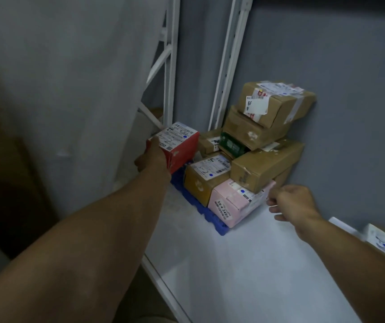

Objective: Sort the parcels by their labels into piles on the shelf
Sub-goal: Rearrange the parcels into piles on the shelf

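Observation:
My left hand (152, 157) grips a red box (182, 148) with a white label on top, held at the left end of the parcel pile over a blue flat parcel (196, 203). The pile on the white shelf (245, 264) holds a yellow-brown box (200, 180) with a blue-dot label, a pink box (235, 201) marked 58-4-3405, and several brown cartons, the top one (277, 101) bearing white labels. My right hand (291, 206) hovers just right of the pink box with its fingers loosely curled and holding nothing.
A grey wall (338, 66) backs the shelf, and white slotted uprights (228, 61) stand behind the pile. A white labelled parcel (384, 243) lies at the right edge. A pale curtain (58, 89) hangs left of the shelf.

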